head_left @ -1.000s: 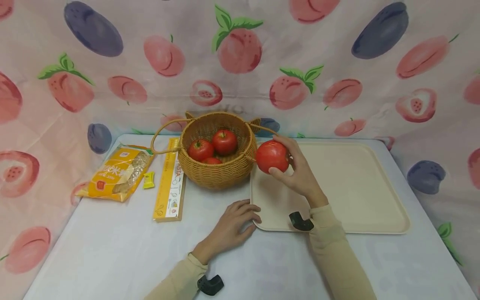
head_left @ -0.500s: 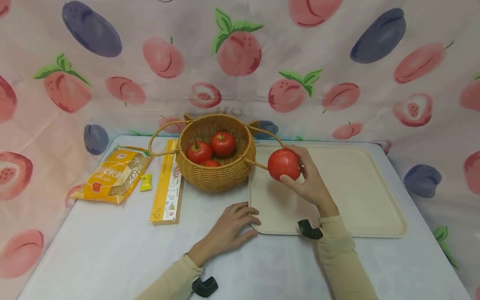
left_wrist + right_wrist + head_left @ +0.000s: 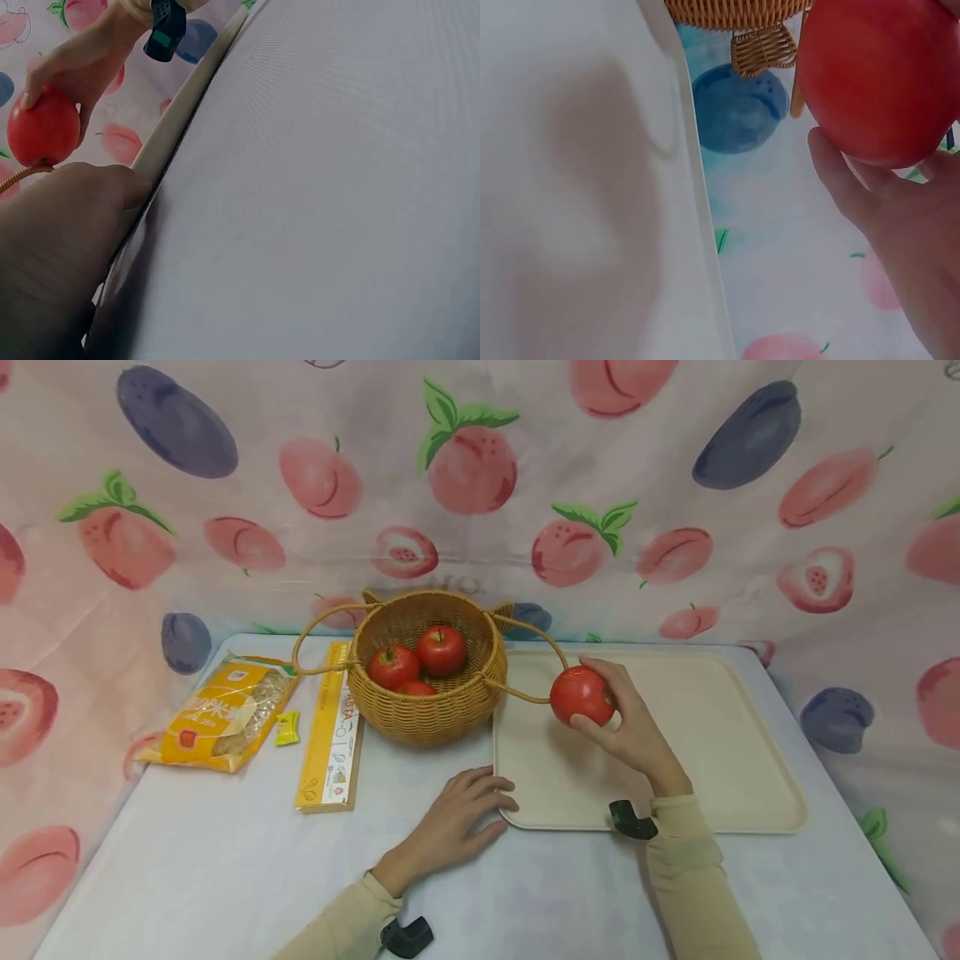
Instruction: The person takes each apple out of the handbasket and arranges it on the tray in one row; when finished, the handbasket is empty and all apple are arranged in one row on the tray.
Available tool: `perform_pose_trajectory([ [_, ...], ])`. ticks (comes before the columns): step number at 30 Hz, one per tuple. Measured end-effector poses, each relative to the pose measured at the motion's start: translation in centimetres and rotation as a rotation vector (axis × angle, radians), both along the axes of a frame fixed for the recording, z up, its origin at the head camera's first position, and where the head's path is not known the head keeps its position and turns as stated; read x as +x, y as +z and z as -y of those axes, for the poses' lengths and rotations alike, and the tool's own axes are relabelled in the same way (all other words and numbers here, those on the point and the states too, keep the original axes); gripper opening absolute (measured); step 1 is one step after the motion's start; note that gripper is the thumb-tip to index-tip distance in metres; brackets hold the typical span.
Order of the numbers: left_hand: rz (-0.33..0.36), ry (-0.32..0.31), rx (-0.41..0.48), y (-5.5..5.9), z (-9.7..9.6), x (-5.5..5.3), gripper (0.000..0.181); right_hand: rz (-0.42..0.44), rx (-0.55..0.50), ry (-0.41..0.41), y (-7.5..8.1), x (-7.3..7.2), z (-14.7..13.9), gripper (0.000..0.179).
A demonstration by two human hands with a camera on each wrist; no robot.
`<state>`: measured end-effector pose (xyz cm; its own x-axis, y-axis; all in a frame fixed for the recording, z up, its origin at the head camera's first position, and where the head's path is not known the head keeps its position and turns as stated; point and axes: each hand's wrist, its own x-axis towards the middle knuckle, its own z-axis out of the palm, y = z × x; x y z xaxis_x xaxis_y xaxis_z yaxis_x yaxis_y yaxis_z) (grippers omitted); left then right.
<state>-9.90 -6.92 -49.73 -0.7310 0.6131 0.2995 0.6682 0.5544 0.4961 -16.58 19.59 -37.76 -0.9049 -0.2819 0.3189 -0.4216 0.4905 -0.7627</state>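
My right hand [image 3: 636, 727] grips a red apple [image 3: 579, 695] above the left part of a cream tray [image 3: 727, 743]. In the right wrist view, the fingers support the apple [image 3: 877, 75] from below. A wicker basket [image 3: 427, 723] with looped handles stands just left of the tray and holds several red apples, one [image 3: 441, 650] at the back. Its right handle reaches over the tray beside the held apple. My left hand [image 3: 450, 822] rests at the tray's front left corner, fingertips on the rim. In the left wrist view, the thumb [image 3: 97, 184] lies against the tray's edge.
Left of the basket lie a long yellow pasta box [image 3: 330, 743], a small yellow packet [image 3: 287, 727] and an orange-and-clear food bag [image 3: 225, 714]. A fruit-printed cloth [image 3: 480, 552] hangs behind the white table [image 3: 225, 860].
My right hand has carried the apple rightward and slightly toward me, away from the basket. The left hand stays at the tray corner. The whole head view has shifted slightly.
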Motion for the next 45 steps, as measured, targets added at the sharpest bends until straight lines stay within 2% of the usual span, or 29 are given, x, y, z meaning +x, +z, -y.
perform_pose_trajectory([
  [9,-0.013,-0.023,0.009,-0.1,0.1,0.0,0.026,0.031,0.054,-0.047,-1.1,-0.3,-1.2,0.071],
  [16,-0.031,-0.028,0.003,-0.1,0.1,0.0,0.027,0.039,0.075,-0.072,-4.1,-2.0,-3.3,0.077],
  [18,-0.036,-0.030,0.005,-0.1,0.0,0.0,0.027,0.035,0.085,-0.072,-4.5,-2.2,-3.6,0.078],
  [25,-0.021,-0.027,-0.003,-0.1,0.0,0.0,0.028,0.024,0.095,-0.014,-5.2,-2.5,-3.9,0.074],
  [33,-0.010,-0.022,-0.013,-0.2,0.1,0.1,0.028,0.137,0.131,-0.024,-6.2,-2.8,-4.2,0.074],
  [41,-0.015,-0.023,-0.024,-0.2,0.1,0.0,0.027,0.188,0.169,0.000,-7.1,-3.1,-4.2,0.078],
  [45,-0.040,-0.023,-0.020,-0.2,0.1,-0.1,0.028,0.200,0.176,0.008,-7.2,-3.2,-4.1,0.081],
])
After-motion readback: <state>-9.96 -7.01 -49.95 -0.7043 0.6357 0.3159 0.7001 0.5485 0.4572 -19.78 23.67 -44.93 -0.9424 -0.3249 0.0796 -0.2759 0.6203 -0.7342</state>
